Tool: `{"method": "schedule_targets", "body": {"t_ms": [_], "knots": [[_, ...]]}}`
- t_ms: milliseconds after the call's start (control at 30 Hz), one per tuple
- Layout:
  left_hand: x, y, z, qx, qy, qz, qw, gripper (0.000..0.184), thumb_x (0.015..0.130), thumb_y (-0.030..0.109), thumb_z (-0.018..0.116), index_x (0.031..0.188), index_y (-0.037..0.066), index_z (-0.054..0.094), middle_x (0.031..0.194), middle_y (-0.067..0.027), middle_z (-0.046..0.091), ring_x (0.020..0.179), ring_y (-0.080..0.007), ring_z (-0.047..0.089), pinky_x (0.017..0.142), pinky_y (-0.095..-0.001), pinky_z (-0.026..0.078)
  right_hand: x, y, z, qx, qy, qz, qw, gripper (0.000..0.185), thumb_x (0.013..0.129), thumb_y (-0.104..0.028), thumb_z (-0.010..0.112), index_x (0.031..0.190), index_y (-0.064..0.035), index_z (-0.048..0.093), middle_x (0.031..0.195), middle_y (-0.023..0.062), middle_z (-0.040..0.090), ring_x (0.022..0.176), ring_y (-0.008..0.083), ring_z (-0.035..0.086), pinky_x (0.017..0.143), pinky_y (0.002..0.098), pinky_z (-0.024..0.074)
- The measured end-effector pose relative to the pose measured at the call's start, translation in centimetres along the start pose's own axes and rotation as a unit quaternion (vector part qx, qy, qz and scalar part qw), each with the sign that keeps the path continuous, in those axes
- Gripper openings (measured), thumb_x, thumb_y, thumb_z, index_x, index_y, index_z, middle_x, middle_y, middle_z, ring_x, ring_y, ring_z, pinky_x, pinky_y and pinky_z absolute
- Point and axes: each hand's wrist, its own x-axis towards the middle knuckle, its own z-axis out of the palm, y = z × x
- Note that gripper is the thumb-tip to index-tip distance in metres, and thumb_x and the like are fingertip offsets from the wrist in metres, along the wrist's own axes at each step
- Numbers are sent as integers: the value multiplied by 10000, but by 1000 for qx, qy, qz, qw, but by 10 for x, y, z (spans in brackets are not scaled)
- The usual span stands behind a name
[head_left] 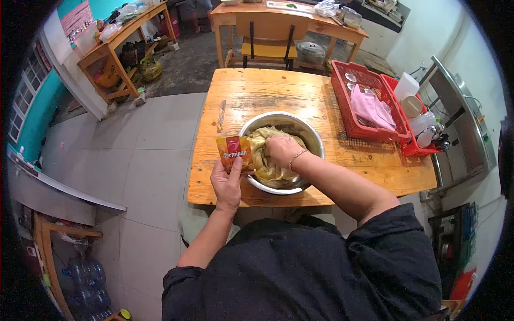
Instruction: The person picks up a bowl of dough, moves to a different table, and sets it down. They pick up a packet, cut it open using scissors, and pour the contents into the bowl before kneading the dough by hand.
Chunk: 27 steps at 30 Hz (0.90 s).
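Note:
My left hand [227,184] holds up an orange and red packet [234,152] marked "fermipan", thumb across its front, at the left rim of a steel bowl [316,140]. Inside the bowl lies a mass of yellowish dough [266,170], folded and uneven. My right hand [285,150], with a bracelet at the wrist, is in the bowl, its curled fingers pressed on the dough. The fingertips are hidden, so whether they grip some of it does not show.
On the wooden table [246,93], a red basket [350,115] with a pink cloth [371,108] stands at the right, beside another red basket of bottles [425,136]. A chair [270,27] stands beyond. A person's legs [201,13] show at the back.

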Motion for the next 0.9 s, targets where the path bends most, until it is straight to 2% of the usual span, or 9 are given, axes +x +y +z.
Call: {"method": "schedule_targets", "body": {"t_ms": [267,367,400,500,533,633,700,800,900], "knots": [[5,8,1,0,27,-23,999,172,965,97,545,1117,17,552,999,-100,664,783,-185,680,658,-337,618,9,3,-8,94,-9,131,987,297,808,-249,598,941,-12,720,994,192,695,979,350,661,865,406,520],[10,11,4,-10,38,-14,999,158,965,108,555,1105,35,568,984,-75,663,785,-163,671,654,-317,612,12,15,-6,146,-69,100,982,332,771,-306,630,899,-10,708,968,240,674,923,382,649,812,435,511],[11,12,4,-13,45,-10,999,151,964,112,562,1098,44,577,978,-64,662,787,-151,667,652,-307,608,21,26,7,106,-90,18,990,346,770,-316,650,912,-4,696,921,231,671,883,379,647,789,432,506],[15,19,4,-19,42,-12,999,161,965,132,568,1104,50,573,973,-63,665,741,-150,666,625,-295,598,-25,13,-49,177,-148,-52,972,383,765,-350,679,916,2,688,856,225,663,862,379,647,793,434,497],[16,23,10,-12,51,1,999,150,968,151,572,1086,60,564,931,-43,658,688,-112,642,540,-239,544,-33,9,-60,81,-168,-82,979,440,762,-353,717,1020,0,668,968,212,663,975,356,632,864,421,488],[19,21,8,10,47,-1,999,118,968,148,577,1060,77,554,873,-15,636,595,-54,561,460,-197,448,-50,-3,-60,13,52,-88,995,417,761,-245,728,1099,-15,644,1192,203,609,1074,354,592,931,434,473],[23,15,19,7,68,52,996,94,965,118,581,1042,76,549,832,19,600,547,-9,436,437,-183,345,-47,-16,-45,88,49,-157,982,590,661,-144,808,1179,-5,560,1202,194,581,1197,341,511,1023,427,421],[23,12,21,35,70,70,994,110,962,97,583,1056,51,549,857,26,599,577,0,417,481,-178,349,-18,-29,0,-51,98,-142,984,454,733,-174,729,1135,-9,594,1209,198,584,1194,300,523,979,457,421],[18,6,15,79,73,79,991,141,962,89,580,1080,19,547,899,14,610,660,-12,473,568,-182,393,-13,-51,-12,-48,13,-80,996,291,794,-180,636,1034,-17,657,1166,202,617,1127,274,572,932,464,426]]}}
